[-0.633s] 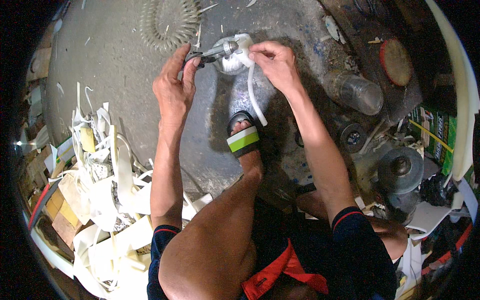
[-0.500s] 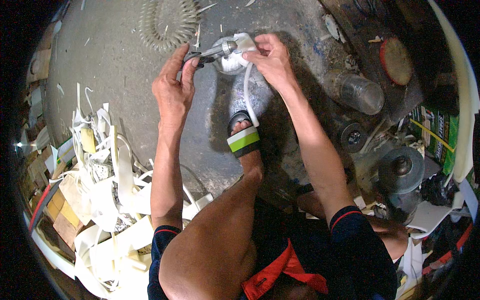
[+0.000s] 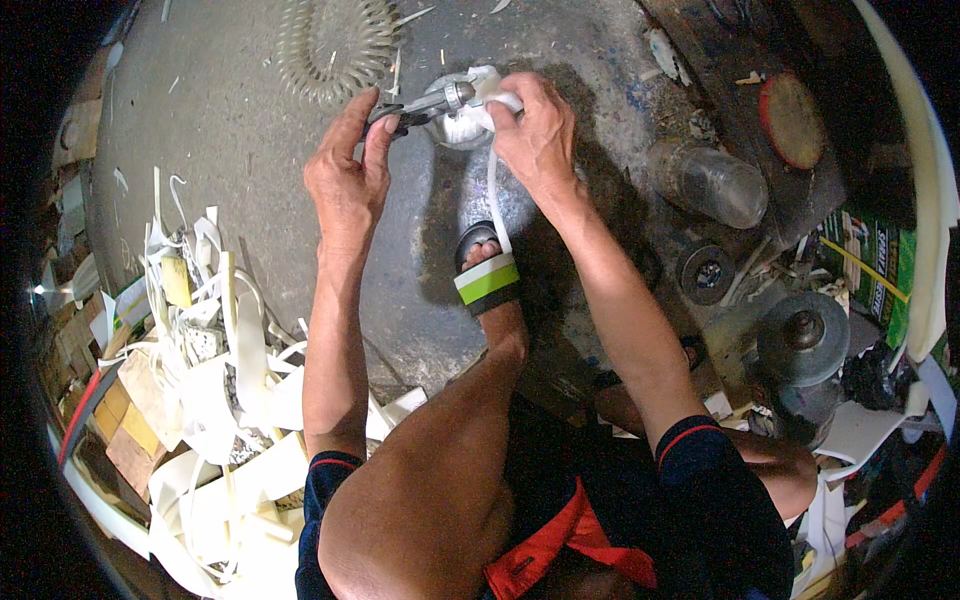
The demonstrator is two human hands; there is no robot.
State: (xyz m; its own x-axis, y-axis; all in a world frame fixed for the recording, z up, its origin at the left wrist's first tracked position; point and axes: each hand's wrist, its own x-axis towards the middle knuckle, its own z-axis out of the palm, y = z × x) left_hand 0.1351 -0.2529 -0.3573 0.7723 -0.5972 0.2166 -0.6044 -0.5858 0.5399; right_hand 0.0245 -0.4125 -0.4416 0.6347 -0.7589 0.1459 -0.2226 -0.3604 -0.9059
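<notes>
My left hand (image 3: 350, 165) is closed around the dark handle of a metal hand tool (image 3: 432, 102) with a rounded silver end, whose exact kind I cannot make out. That silver end sits against a white strip (image 3: 490, 112), pinched between the thumb and fingers of my right hand (image 3: 537, 130). One end of the strip curls up beside the right thumb. A thin white length (image 3: 496, 200) hangs down toward my sandalled foot (image 3: 487, 275). Just below and behind the tool is a shiny round object (image 3: 462, 128), partly hidden by the tool and strip.
A pale coiled hose (image 3: 335, 60) lies on the grey floor ahead. White offcuts (image 3: 215, 400) pile up at the left. On the right are a clear plastic jar (image 3: 715, 185), a dark ring-shaped part (image 3: 706, 275), a grey round-topped object (image 3: 803, 340) and a green box (image 3: 880, 275).
My right hand has turned and drawn slightly down, with its fingers closing over the white strip. The strip's flat end is now curled, and the hanging length has shifted a little left. My left hand stays put.
</notes>
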